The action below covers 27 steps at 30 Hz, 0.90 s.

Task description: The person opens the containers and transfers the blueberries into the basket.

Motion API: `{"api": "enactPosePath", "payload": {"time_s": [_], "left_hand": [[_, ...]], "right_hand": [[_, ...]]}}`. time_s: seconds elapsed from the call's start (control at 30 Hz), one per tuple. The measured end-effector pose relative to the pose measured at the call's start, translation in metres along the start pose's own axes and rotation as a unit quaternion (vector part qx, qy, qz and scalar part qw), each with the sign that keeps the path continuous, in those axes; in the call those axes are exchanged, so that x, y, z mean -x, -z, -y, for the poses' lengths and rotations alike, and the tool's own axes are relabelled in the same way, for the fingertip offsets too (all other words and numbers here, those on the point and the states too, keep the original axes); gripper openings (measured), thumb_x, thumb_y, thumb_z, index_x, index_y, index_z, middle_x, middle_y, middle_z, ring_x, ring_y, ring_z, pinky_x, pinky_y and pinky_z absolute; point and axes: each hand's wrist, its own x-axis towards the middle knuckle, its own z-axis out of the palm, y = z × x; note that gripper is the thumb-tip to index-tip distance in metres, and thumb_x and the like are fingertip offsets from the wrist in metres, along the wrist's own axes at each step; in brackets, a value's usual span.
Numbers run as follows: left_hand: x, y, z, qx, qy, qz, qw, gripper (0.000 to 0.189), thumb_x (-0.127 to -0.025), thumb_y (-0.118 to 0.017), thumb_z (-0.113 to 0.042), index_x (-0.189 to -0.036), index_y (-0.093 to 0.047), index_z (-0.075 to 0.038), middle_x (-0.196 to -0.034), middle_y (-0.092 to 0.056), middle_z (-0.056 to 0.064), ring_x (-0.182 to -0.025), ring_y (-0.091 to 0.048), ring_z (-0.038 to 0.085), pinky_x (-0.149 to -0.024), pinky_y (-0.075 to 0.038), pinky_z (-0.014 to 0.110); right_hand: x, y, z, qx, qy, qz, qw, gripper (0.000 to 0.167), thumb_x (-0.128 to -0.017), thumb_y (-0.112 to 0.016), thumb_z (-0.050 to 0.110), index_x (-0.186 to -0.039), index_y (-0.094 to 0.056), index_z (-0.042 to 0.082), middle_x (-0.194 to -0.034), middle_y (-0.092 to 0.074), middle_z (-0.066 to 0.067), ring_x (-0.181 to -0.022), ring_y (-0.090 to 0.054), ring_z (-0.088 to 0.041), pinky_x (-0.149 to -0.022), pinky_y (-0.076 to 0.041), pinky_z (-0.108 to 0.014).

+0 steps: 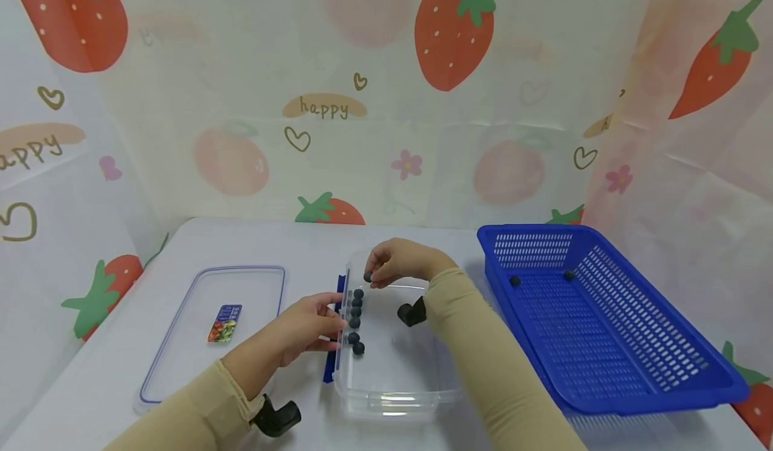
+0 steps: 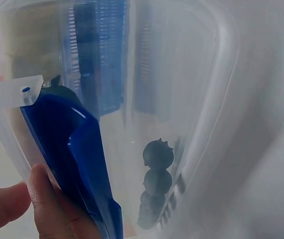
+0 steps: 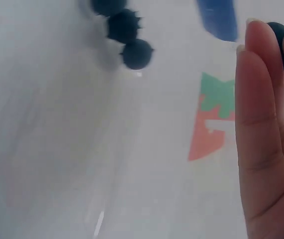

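My right hand (image 1: 404, 262) pinches a dark round blueberry (image 1: 368, 276) between thumb and fingertips, above the far left part of a clear plastic box (image 1: 401, 394). In the right wrist view the same blueberry (image 3: 279, 41) shows partly behind the fingers. Inside the box, along its left wall, several blueberries (image 1: 355, 322) lie in a row; some show through the wall in the left wrist view, small points on their skins. My left hand (image 1: 304, 327) rests against the box's left side, fingers extended at the blue latch (image 2: 72, 144), which hangs outward.
A blue perforated basket (image 1: 604, 397) stands on the right, with two dark blueberries (image 1: 570, 274) inside. On the left lies a clear lid (image 1: 181, 296) with a blue seal and a small printed label (image 1: 225, 323). A strawberry-patterned sheet (image 1: 386, 135) surrounds the white table (image 1: 302, 249).
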Motion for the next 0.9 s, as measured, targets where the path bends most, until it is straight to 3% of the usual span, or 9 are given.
{"api": "enactPosePath", "payload": {"time_s": [0.2, 0.43, 0.7, 0.9], "left_hand": [[0.0, 0.0, -0.001, -0.006, 0.002, 0.0, 1.0, 0.058, -0.085, -0.063, -0.01, -0.138, -0.039, -0.012, -0.099, -0.056, 0.018, -0.086, -0.061, 0.025, -0.071, -0.055, 0.031], [0.0, 0.0, -0.002, -0.004, 0.004, 0.001, 1.0, 0.057, -0.086, -0.063, -0.01, -0.137, -0.039, -0.011, -0.097, -0.055, 0.018, -0.085, -0.061, 0.024, -0.07, -0.055, 0.031], [0.001, -0.001, -0.002, -0.005, 0.0, 0.0, 1.0, 0.058, -0.085, -0.063, -0.009, -0.138, -0.039, -0.01, -0.097, -0.055, 0.019, -0.085, -0.061, 0.025, -0.07, -0.055, 0.031], [0.001, -0.001, -0.002, -0.007, 0.0, -0.002, 1.0, 0.057, -0.086, -0.062, -0.009, -0.138, -0.039, -0.01, -0.098, -0.055, 0.019, -0.085, -0.061, 0.025, -0.07, -0.055, 0.031]], "right_hand": [[0.007, 0.007, 0.012, 0.01, 0.01, -0.003, 0.9999, 0.007, -0.085, -0.062, 0.004, -0.092, -0.063, 0.002, -0.091, -0.065, -0.012, -0.087, -0.064, -0.027, -0.079, -0.054, -0.032], [0.023, 0.025, 0.024, 0.04, 0.026, -0.035, 0.9983, 0.009, -0.084, -0.064, 0.006, -0.092, -0.063, 0.004, -0.091, -0.065, -0.011, -0.086, -0.064, -0.026, -0.078, -0.054, -0.031], [0.06, 0.058, 0.025, 0.045, 0.046, -0.058, 0.9962, 0.012, -0.083, -0.064, 0.005, -0.094, -0.061, 0.001, -0.091, -0.064, -0.012, -0.091, -0.063, -0.032, -0.08, -0.053, -0.033], [0.092, 0.083, 0.017, 0.051, 0.05, -0.088, 0.9936, 0.016, -0.083, -0.064, 0.005, -0.097, -0.058, -0.002, -0.092, -0.063, -0.014, -0.086, -0.064, -0.025, -0.082, -0.052, -0.037]]}}
